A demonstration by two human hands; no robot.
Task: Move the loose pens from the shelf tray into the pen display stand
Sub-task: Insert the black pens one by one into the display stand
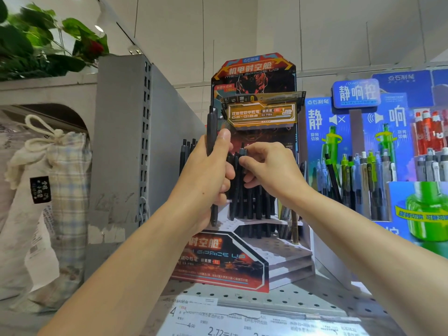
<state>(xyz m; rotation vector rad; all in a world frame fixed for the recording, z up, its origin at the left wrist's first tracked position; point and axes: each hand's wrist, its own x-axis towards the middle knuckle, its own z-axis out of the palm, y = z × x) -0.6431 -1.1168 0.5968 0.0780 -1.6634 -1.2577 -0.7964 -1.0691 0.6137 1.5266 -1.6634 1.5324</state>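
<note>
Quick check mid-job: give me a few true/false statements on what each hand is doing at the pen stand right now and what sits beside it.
1. The left hand grips dark pens upright. True.
2. The right hand is empty and hangs away from the stand. False: its fingers pinch the top of a black pen among those standing in the pen display stand.
3. The stand's lower front steps are full of pens. False: their holes show empty.
4. A blue display with green and white pens stands to the right. True.
5. A cloth drawstring bag sits to the left. True.
</note>
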